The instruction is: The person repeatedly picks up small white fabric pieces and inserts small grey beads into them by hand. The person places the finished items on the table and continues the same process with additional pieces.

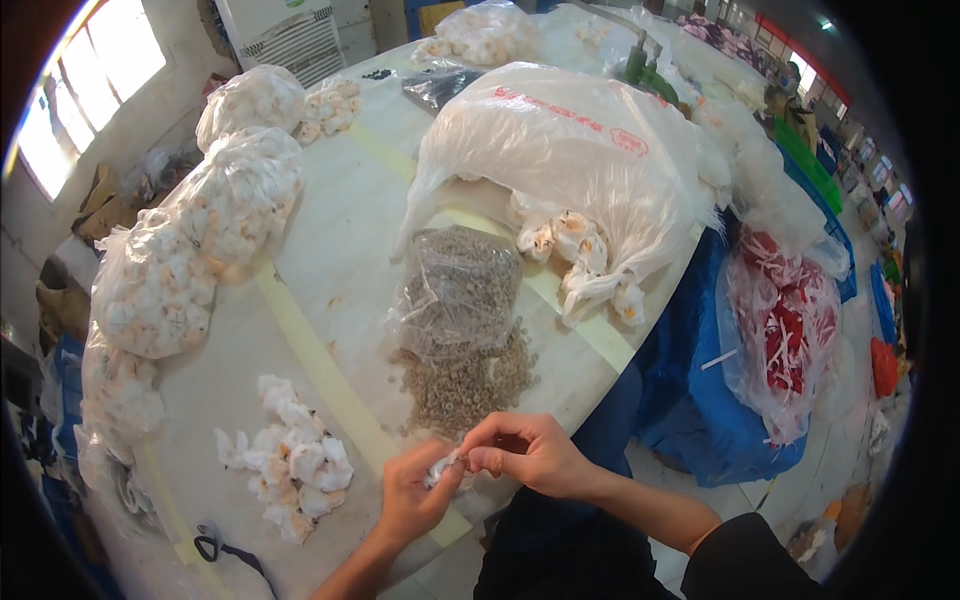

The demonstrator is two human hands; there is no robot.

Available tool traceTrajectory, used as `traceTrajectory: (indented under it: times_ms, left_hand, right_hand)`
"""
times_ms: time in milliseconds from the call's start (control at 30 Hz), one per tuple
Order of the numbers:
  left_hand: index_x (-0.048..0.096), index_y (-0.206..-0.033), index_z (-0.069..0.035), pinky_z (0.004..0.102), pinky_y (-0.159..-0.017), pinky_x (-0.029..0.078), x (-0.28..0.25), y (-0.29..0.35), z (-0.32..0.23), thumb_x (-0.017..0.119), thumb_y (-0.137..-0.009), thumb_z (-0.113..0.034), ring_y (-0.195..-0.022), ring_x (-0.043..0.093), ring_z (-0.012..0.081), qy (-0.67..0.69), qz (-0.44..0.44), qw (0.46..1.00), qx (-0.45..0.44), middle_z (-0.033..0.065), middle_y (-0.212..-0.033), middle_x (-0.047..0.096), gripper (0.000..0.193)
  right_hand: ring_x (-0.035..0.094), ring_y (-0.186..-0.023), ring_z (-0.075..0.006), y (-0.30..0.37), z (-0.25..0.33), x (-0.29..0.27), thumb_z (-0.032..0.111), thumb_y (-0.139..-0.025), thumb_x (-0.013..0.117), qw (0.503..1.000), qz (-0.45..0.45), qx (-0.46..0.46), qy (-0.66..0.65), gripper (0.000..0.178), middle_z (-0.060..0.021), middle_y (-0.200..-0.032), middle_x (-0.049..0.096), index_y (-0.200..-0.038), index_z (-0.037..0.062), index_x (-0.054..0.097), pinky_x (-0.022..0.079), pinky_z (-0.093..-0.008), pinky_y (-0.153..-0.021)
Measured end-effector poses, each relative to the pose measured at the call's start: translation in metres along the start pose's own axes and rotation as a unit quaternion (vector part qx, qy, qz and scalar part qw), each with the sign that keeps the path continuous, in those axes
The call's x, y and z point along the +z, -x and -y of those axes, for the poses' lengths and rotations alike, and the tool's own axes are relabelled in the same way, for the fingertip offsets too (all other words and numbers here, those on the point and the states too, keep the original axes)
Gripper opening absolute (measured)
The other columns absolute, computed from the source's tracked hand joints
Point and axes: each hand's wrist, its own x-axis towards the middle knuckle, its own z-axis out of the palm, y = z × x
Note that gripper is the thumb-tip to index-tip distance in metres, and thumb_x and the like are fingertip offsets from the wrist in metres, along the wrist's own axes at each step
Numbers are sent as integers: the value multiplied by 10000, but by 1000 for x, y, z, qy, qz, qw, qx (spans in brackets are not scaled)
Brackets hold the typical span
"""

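Both of my hands meet just off the near edge of the pile of small brownish-grey rings point(465, 385). My left hand point(412, 495) is closed around a small, crumpled white piece point(438, 470), which looks like soft cloth. Thumb and forefinger of my right hand point(540, 458) pinch together at the end of that piece; what lies between those fingertips is too small to make out. The rings spill from a clear plastic bag point(462, 275) lying on the table. Left of my hands is a loose heap of similar white pieces point(295, 465) with brownish parts.
Clear bags stuffed with white pieces point(240, 195) line the table's left side. A large whitish plastic bag point(560, 130) covers the far middle. Beyond the right table edge are a blue sack point(690, 425) and a bag of red strips point(785, 330). A black cord point(235, 552) lies near left.
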Motion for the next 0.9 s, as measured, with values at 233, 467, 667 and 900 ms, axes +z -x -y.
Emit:
traceTrajectory:
  times_ms: [233,467,667,900]
  left_hand:
    - [733,-979,-12,325,-666,505,0,1,3,684,-879,-62,-737,681,229,-7,4,1000,10,124,-836,694,122]
    - [729,-960,-13,326,-654,502,0,0,0,683,-889,-59,-718,673,223,-10,13,1000,-3,125,-830,690,97]
    - [724,-956,-9,343,-647,502,3,-1,0,691,-883,-59,-705,663,250,-18,-6,1000,7,133,-820,681,94]
    - [706,-953,35,322,-647,489,8,-1,-1,683,-883,-43,-694,640,215,-52,-15,998,30,131,-811,675,107]
  right_hand:
    - [588,-853,-54,-1,-5,0,151,-1049,678,1000,7,2,13,167,-6,-983,696,-1160,27,691,484,-228,-765]
    - [595,-843,-46,-3,-10,-3,153,-1049,674,1000,-2,-3,2,162,13,-940,691,-1138,19,691,487,-221,-760]
    - [655,-811,-92,-2,-6,-3,141,-999,733,982,-60,-53,169,156,-20,-898,698,-1097,25,699,524,-267,-735]
    - [698,-790,-171,-5,-2,-11,70,-919,775,930,-38,-173,323,131,-68,-872,711,-1028,29,715,549,-308,-726]
